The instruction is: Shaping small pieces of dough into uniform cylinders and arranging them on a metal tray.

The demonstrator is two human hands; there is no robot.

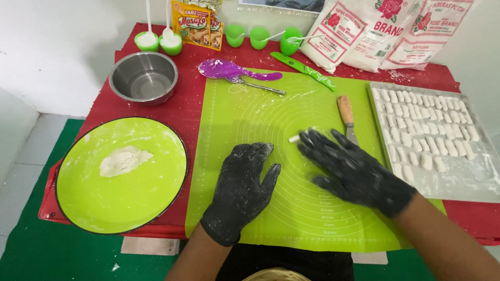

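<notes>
Two gloved hands of mine lie on the green silicone mat (271, 119) that covers the middle of the desk (156, 109). My left hand (244, 184) rests flat on the mat, palm down, fingers spread, its grip wide open with nothing in it. My right hand (349, 169) is also flat and open, fingers reaching toward the far side of the mat; its fingertips (307, 139) touch a small white piece of dough (295, 138) (the hand is blurred, so I cannot tell whether the dough is pressed or only brushed). Both black gloves are dusted with flour.

Just beyond my right hand lies a scraper with a wooden handle (346, 115), close to the mat's right edge. Along the right edge of the desk sits a metal tray (484, 177) holding rows of cut dough pieces (427, 130). At the near left corner stands a round green plate (135, 203) with a lump of dough (124, 160) on it, and behind it, toward the far left corner, a steel bowl (144, 77). Near the mat's far edge lie a purple spoon (229, 68), a metal spoon (255, 84) and a green knife (303, 71). Flour bags (375, 31) lean against the wall at the far right corner.
</notes>
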